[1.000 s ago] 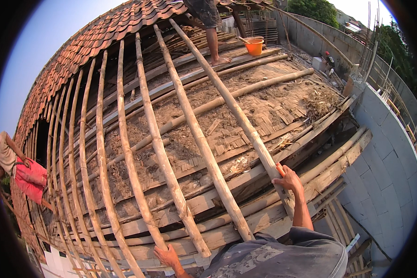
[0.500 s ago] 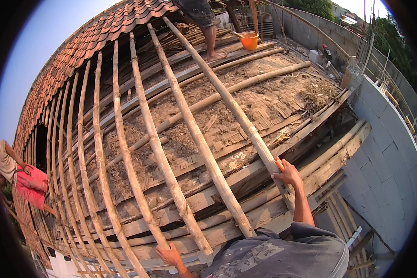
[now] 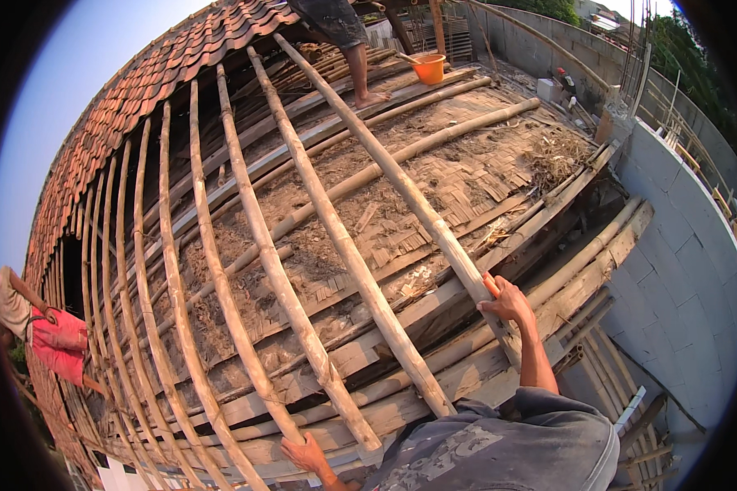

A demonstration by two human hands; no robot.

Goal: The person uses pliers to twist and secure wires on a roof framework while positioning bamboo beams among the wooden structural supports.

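My left hand grips a bamboo rafter near its lower end, at the bottom centre. My right hand holds a small orange object against the rightmost bamboo rafter, with its fingers around that pole. Too little of the orange object shows to tell what it is. A row of similar rafters runs from the tiled roof down toward me. Beneath them lie weathered crosswise bamboo and beams, with woven matting covered in dry debris.
A co-worker's bare leg stands on planks beside an orange bucket at the top. Another co-worker in red shorts leans at the far left. A grey block wall borders the right, with upright rods and loose poles beside it.
The view has shifted slightly, so the upper rafters sit a little further left in the picture. Both my hands remain on the same two poles.
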